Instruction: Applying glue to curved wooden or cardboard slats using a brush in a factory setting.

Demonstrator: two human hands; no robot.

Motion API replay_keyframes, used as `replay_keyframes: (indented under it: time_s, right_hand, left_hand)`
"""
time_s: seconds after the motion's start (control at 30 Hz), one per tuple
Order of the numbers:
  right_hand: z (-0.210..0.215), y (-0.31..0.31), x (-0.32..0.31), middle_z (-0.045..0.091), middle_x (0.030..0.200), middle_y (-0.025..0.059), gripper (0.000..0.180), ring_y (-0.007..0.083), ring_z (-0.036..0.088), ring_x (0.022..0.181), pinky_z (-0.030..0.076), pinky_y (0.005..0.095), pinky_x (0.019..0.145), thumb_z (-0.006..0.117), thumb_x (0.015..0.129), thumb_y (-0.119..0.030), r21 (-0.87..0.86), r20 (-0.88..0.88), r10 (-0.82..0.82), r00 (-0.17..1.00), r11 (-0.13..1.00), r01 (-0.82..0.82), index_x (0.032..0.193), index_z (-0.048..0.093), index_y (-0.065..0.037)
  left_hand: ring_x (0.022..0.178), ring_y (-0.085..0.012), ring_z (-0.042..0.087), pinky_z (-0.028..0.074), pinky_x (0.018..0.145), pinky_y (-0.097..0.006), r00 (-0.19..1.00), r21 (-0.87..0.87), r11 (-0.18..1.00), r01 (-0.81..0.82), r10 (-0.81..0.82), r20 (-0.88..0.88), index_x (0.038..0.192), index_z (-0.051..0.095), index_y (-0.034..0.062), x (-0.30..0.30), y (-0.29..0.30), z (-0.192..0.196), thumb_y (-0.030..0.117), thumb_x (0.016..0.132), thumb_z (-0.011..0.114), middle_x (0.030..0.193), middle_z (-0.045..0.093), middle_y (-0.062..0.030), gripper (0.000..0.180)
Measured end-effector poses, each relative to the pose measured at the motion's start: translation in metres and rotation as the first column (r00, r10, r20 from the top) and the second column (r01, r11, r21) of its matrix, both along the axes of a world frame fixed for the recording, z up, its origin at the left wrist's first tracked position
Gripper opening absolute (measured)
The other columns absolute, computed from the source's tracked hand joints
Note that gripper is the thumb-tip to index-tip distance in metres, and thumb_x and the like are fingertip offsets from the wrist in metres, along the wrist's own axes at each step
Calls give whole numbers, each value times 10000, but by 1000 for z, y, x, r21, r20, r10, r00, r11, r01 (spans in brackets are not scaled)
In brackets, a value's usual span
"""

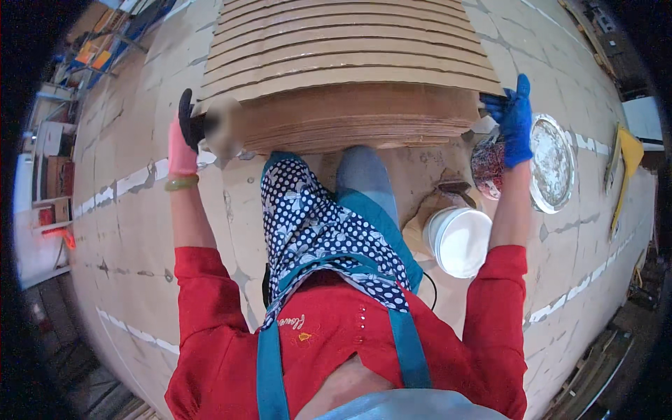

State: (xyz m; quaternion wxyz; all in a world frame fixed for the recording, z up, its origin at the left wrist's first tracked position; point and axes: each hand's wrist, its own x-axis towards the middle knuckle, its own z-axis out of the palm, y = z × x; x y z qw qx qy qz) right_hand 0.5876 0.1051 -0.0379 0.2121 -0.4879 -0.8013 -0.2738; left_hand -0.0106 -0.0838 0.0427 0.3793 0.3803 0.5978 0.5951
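1. Cardboard sheets (350,64) overlap at top centre, seemingly stepped to expose edges.
2. Our left hand (185,134) and right hand (516,124) flank the near corners, likely for balance; we cannot tell whether either grips.

From afar, I had the cardboard stack (353,108) before the knees (365,175), left hand (185,136) at its left end, right hand (514,120) at its right. One bucket (462,241) stood right of them — a second bucket (489,168) (partly behind the right forearm (515,206)) farther ahead — and shelving (47,175) lined the far left.
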Motion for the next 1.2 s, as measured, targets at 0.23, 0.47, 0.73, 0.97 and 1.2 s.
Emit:
replay_keyframes:
  time_s: [0.23, 0.47, 0.73, 0.97, 1.2]
  right_hand:
    - [-14, -9, -31, 614, 803, 217, 357, 360, 594, 646, 459, 455, 612, 384, 899, -298, -140, -828, -113, 550, 990, -7, 973, 615, -35]
    - [25, -4, -55, 582, 687, 229, 455, 375, 585, 645, 453, 450, 562, 441, 874, -366, -357, -427, -483, 764, 867, 348, 643, 629, -22]
    - [27, 0, -1, 604, 707, 191, 287, 340, 595, 636, 459, 436, 551, 417, 875, -257, -510, -483, -261, 835, 860, -26, 975, 610, -70]
    - [24, -27, 1, 606, 673, 140, 331, 254, 608, 584, 472, 382, 487, 420, 866, -148, -340, 202, 52, 978, 940, 20, 1186, 502, -133]
    - [100, -26, -12, 628, 719, 153, 342, 222, 614, 585, 495, 367, 516, 399, 904, -289, -639, 82, -99, 992, 759, 129, 1031, 569, -21]
  left_hand:
    - [808, -344, 589, 455, 729, -384, 585, 92, 840, -535, 446, -677, 943, 584, -22, 40, 28, -69, 252, 878, 419, 875, 599, -231, 326]
    - [858, -405, 559, 433, 754, -454, 366, -137, 743, -656, 154, -918, 932, 600, -10, 58, 51, -46, 311, 880, 332, 939, 585, -245, 421]
    - [880, -400, 559, 425, 776, -462, 325, -252, 799, -546, -75, -943, 931, 603, 9, 26, 31, -30, 367, 872, 343, 936, 595, -226, 446]
    - [834, -370, 575, 439, 760, -423, 136, -371, 926, -73, -360, -923, 865, 615, 10, -11, -4, -65, 420, 873, 356, 862, 606, -226, 486]
    - [797, -257, 606, 469, 736, -315, 605, -721, 644, -256, -475, -639, 1041, 552, -32, 59, 6, 54, 251, 900, 407, 839, 618, -207, 348]
